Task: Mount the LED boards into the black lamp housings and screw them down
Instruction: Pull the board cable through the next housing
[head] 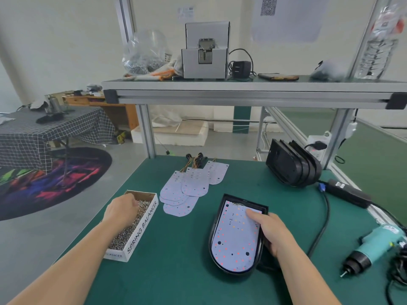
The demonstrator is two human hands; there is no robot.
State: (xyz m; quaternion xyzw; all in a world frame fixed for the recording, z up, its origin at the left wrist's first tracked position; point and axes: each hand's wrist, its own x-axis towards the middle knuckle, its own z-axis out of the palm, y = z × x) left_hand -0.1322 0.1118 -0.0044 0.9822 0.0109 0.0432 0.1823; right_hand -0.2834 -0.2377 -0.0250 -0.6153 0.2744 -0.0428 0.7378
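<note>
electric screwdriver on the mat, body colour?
Teal, with a black chuck end; the electric screwdriver shows best in the head view, lower right.

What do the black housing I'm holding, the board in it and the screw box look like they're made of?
The lamp housing is likely moulded plastic: black, with a slight sheen along its rim. The LED board is a flat sheet with a matte white coating; its core is hidden. The box is white printed cardboard with thin folded walls. The screws are shiny silver metal.

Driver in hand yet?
No, the driver lies on the mat; right hand holds the housing, left hand is in the screw box.
</note>
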